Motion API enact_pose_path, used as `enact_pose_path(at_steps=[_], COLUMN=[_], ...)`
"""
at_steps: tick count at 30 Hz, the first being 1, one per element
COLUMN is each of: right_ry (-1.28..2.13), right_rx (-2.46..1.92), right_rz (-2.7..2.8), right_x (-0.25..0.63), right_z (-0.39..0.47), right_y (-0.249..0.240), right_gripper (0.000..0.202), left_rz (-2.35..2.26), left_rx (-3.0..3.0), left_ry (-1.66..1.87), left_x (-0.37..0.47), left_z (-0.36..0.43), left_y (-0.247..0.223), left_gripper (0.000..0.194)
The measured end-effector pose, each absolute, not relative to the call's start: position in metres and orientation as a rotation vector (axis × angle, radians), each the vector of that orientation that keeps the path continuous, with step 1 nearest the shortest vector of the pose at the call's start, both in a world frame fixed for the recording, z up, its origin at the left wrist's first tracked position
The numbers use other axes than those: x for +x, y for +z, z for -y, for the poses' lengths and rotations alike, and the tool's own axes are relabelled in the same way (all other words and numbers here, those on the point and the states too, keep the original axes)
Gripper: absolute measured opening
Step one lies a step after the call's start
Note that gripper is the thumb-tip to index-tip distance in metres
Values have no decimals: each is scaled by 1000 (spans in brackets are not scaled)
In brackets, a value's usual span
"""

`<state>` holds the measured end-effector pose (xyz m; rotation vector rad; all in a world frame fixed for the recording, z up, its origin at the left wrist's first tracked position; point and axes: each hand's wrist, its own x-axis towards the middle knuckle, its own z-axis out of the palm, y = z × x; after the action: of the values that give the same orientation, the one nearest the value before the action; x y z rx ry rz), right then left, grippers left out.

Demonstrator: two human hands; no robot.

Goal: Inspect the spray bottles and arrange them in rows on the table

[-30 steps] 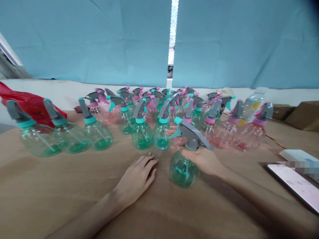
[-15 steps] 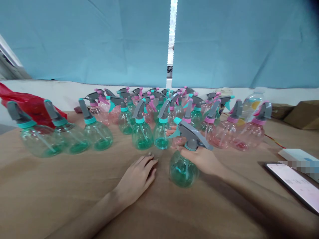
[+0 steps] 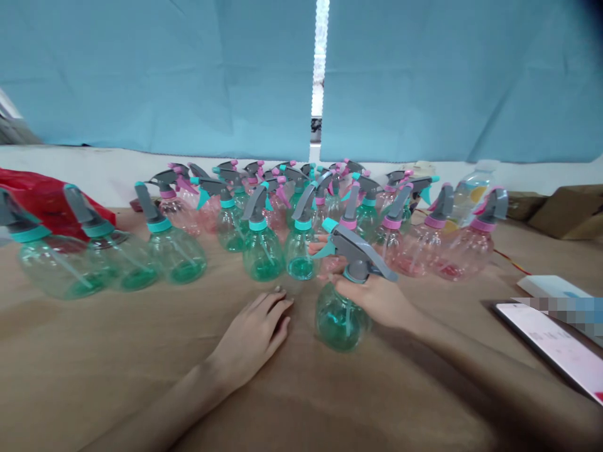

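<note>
A clear green spray bottle [image 3: 340,319] with a grey and turquoise trigger head stands upright in front of me, some liquid inside. My right hand [image 3: 377,300] is closed round its neck, the nozzle pointing left; part of the fingers is hidden behind the bottle. Flat on the brown table [image 3: 264,408] to the left of it lies my left hand [image 3: 257,333], fingers stretched and holding nothing. Just beyond the hands stand another green spray bottle [image 3: 264,254] and one with brighter liquid [image 3: 300,258]. A pink spray bottle [image 3: 464,251] ends the front row at right.
Three green bottles stand at left, one of them [image 3: 176,254] nearest the middle, before a red plastic bag [image 3: 51,194]. Several more bottles crowd the back. At right are a phone [image 3: 551,345], a white box [image 3: 546,289], a cardboard box [image 3: 570,213] and a large clear bottle [image 3: 473,188].
The whole view has shifted slightly, so everything appears a little further left. My right hand keeps its hold on the green spray bottle, and my left hand still rests on the table.
</note>
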<state>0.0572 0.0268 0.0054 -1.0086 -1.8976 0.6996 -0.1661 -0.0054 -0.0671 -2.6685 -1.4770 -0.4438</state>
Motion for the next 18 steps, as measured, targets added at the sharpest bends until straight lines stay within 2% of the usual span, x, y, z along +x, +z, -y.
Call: enact_pose_path(at_steps=[8,15,18], right_ry=[787,845,747], right_rx=[-899,-906,-945], right_rz=[1886,1869,1898], right_x=[58,58,58], right_z=[-31,-29,-27], right_y=[2,2,3], right_gripper=[45,43,39], left_rz=[1487,1494,1489], left_rx=[-2675,-2682,-2683], left_ry=[-436,-451,-468], left_x=[-166,-165,-165], left_z=[5,6,6], left_y=[-67,-67,-67], left_gripper=[29,29,29])
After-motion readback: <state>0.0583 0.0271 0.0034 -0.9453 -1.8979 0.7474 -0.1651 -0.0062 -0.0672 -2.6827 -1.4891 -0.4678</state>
